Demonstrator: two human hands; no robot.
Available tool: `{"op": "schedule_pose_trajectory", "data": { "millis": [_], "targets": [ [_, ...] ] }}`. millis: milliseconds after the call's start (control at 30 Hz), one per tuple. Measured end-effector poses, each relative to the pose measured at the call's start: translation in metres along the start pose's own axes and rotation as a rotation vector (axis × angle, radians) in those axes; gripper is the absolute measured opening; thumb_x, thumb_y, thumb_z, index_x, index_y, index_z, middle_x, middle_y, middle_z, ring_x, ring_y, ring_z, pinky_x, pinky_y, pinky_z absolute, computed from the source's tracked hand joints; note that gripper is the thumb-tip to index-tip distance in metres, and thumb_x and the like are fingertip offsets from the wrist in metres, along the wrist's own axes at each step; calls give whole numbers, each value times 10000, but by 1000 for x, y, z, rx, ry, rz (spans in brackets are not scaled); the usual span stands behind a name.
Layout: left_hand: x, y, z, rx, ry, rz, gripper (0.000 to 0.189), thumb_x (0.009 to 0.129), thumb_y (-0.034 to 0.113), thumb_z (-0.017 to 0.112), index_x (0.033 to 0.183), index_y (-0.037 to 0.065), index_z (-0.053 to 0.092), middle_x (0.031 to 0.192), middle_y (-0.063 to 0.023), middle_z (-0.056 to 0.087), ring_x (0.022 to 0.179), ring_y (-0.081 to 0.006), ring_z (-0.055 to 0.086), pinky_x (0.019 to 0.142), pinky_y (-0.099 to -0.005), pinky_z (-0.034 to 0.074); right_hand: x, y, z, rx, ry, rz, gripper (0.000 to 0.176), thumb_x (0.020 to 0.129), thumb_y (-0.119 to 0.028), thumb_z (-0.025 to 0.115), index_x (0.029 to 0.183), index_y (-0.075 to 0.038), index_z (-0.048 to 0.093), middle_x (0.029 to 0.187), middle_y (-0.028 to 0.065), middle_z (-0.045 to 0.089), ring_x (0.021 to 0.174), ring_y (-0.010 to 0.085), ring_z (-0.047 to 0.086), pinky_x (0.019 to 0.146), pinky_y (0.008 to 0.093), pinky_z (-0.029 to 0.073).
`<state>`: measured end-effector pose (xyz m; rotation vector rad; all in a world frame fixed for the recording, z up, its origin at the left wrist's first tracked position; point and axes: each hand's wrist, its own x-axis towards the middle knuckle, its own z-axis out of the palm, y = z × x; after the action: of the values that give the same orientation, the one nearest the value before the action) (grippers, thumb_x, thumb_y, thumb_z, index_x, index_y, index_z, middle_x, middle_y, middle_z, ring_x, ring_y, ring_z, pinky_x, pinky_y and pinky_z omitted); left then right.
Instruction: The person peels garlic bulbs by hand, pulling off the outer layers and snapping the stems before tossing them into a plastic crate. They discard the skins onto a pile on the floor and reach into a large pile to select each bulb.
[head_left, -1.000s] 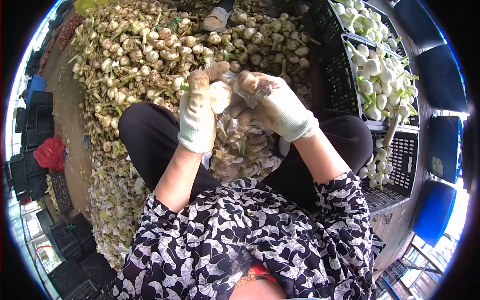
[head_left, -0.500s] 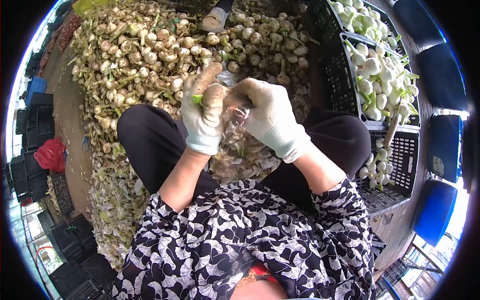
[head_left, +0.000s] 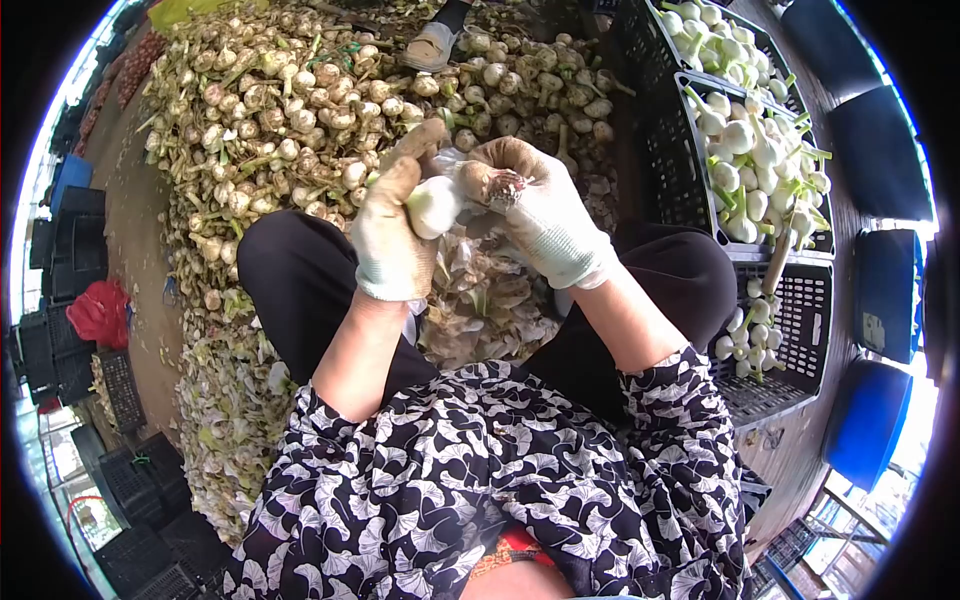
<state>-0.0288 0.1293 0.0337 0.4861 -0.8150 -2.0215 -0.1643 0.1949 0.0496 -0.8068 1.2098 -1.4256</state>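
Note:
A smooth white garlic bulb (head_left: 434, 208) sits in my gloved left hand (head_left: 393, 225), the thumb and fingers closed around it. Close beside it, my gloved right hand (head_left: 540, 195) pinches a dark reddish-brown scrap of garlic skin (head_left: 506, 187), perhaps with roots on it. A thin pale film of skin (head_left: 448, 162) shows between the fingertips of both hands. Both gloves are white with brown-stained fingers. Below the hands, between my knees, lies a heap of loose garlic peelings (head_left: 485, 300).
A big pile of unpeeled garlic (head_left: 270, 120) spreads ahead and left, with another person's foot (head_left: 432, 46) at its far side. Black crates of clean white garlic (head_left: 765, 165) stand on the right, beside blue barrels (head_left: 870, 425). More peelings (head_left: 230, 420) lie at left.
The hands have drawn slightly apart and turned, bringing the white bulb into view in my left hand. The dark scrap has moved right and up with my right hand.

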Motion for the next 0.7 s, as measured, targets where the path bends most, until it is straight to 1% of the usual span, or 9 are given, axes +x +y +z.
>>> {"op": "schedule_pose_trajectory", "data": {
  "millis": [100, 133, 167, 267, 433, 500, 533, 567, 700],
  "targets": [
    [9, 0, -19, -418, -7, -101, 417, 848, 187, 554, 1206, -26, 561, 1041, -161, 650, 912, -254, 638, 858, -359, 515, 17, 7, -17, -178, 150, 11, 209, 854, -91, 613, 1010, 49, 613, 820, 116, 670, 713, 180, 641, 626, 304, 523],
    [14, -3, -30, -354, 114, -83, 501, 768, 177, 593, 1211, -53, 552, 1075, -201, 649, 940, -292, 637, 874, -385, 514, 30, 27, -37, -774, 97, -364, 239, 785, -11, 588, 1020, 1, 633, 840, 134, 685, 748, 251, 663, 673, 333, 529],
    [16, 2, -27, -357, 105, -77, 501, 768, 177, 593, 1211, -53, 552, 1075, -201, 649, 940, -292, 637, 874, -385, 514, 25, 22, -39, -932, -47, -425, 320, 727, 21, 558, 1031, -33, 642, 845, 137, 682, 777, 295, 657, 728, 345, 527],
    [17, 11, -24, -479, 24, -212, 488, 728, 145, 584, 1160, -79, 561, 1142, -209, 622, 987, -300, 620, 917, -378, 495, 10, 17, -27, -1104, 140, -589, 429, 741, -48, 606, 1169, -54, 576, 1024, 148, 643, 911, 342, 620, 814, 395, 498],
    [16, 6, 1, -205, 56, -221, 512, 940, 402, 484, 1234, -16, 521, 1137, -125, 603, 1000, -226, 591, 911, -401, 476, 8, -12, 1, -879, -56, -624, 415, 841, -246, 677, 1142, 12, 554, 995, 182, 633, 888, 278, 646, 776, 373, 529],
    [18, 14, 16, -172, -127, -196, 518, 935, 443, 483, 1216, 10, 521, 1113, -100, 585, 1023, -246, 561, 940, -453, 420, 7, -34, -4, 72, -8, -56, 406, 874, -252, 653, 1112, 58, 541, 893, 176, 642, 769, 230, 667, 654, 334, 564],
    [16, 17, 24, -139, -293, -171, 524, 930, 483, 481, 1199, 35, 521, 1088, -76, 566, 1046, -267, 530, 970, -504, 364, 15, -37, -6, 228, 16, -152, 387, 889, -220, 626, 1121, 72, 520, 807, 161, 633, 661, 213, 657, 562, 294, 563],
    [12, 19, 25, 106, -228, -92, 600, 897, 484, 554, 1256, 10, 476, 1179, -172, 564, 1068, -266, 567, 905, -430, 463, 14, -43, -9, 179, 23, -135, 427, 899, -246, 612, 1170, 61, 492, 837, 138, 621, 667, 199, 638, 573, 314, 568],
    [3, 26, 35, 128, -142, -205, 382, 914, 208, 599, 1236, 19, 521, 1076, -103, 643, 914, -180, 635, 805, -269, 520, 9, -38, -5, 153, -118, -218, 483, 897, -378, 607, 1202, -20, 497, 976, 94, 593, 765, 170, 622, 600, 309, 548]
  ]
}}
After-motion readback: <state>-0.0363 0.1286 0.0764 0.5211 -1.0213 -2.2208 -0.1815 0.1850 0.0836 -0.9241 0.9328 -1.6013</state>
